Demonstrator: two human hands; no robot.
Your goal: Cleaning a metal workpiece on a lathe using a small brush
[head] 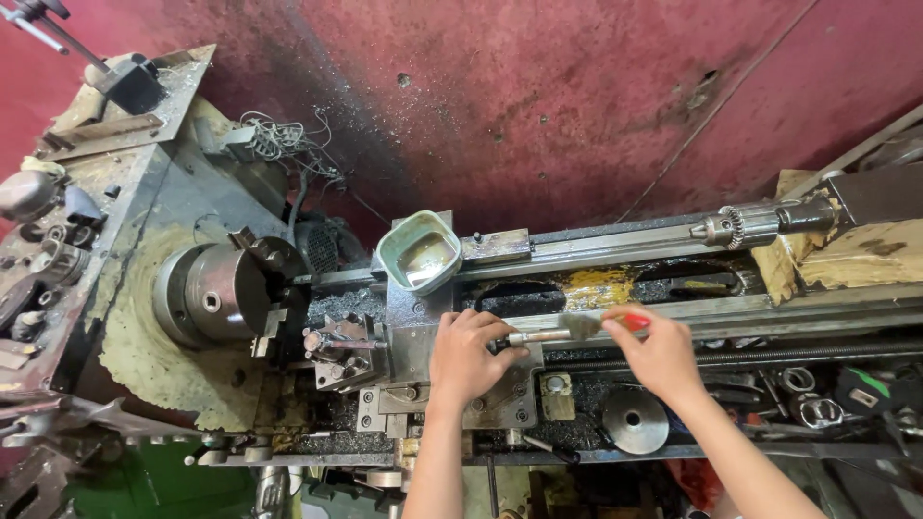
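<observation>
We are looking down on an old metal lathe. Our left hand (466, 354) rests on the carriage (423, 360), fingers curled around the end of a short steel handle (538, 336) that sticks out to the right. Our right hand (659, 354) pinches a small paintbrush (601, 323) by its red handle, thumb and fingers narrow about it, the bristles lying over the near bed way (769, 309), just right of the steel handle.

The brush should be light and easy to steer, its bristles soft and yielding, likely greasy from this bench; the red handle is the natural place to grip, well back from the ferrule. The steel handle looks stiff and solid, probably slick with oil, so a full-fingered hold suits it better than a pinch.

Left of the carriage sits the tool post (341, 351), and beyond it the three-jaw chuck (216, 293), empty so far as we can tell. A pale green square tub (419, 252) holding cloudy liquid stands on the far side of the carriage. At the far right a drill chuck (735, 227) projects from the tailstock. Near us a round handwheel (635, 420) faces up.

Every surface is coated in dark swarf, oil and flaking paint, with a yellow stain in the bed gap. Behind the machine stands a stained dark red wall (538, 86); tangled wire swarf lies on the headstock, and loose fittings crowd the tray at the near right.
</observation>
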